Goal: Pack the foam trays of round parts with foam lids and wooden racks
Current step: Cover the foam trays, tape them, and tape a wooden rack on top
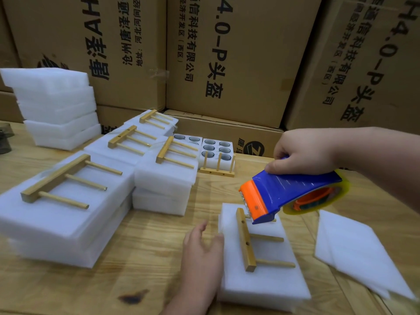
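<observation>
Our left hand [202, 248] rests open against the foam pack [263, 280] to steady it while our right hand [302, 151] grips the tape dispenser [293, 192] over the wooden rack [245, 239].

The right hand [302, 151] grips a tape dispenser [293, 192] above a wooden rack [246, 241]. The left hand [202, 251] touches the foam lid [263, 283] beneath it.

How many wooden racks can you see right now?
6: one on the near foam block under the tape dispenser, four lying on foam stacks, one upright against the open tray. Others may be hidden.
</observation>
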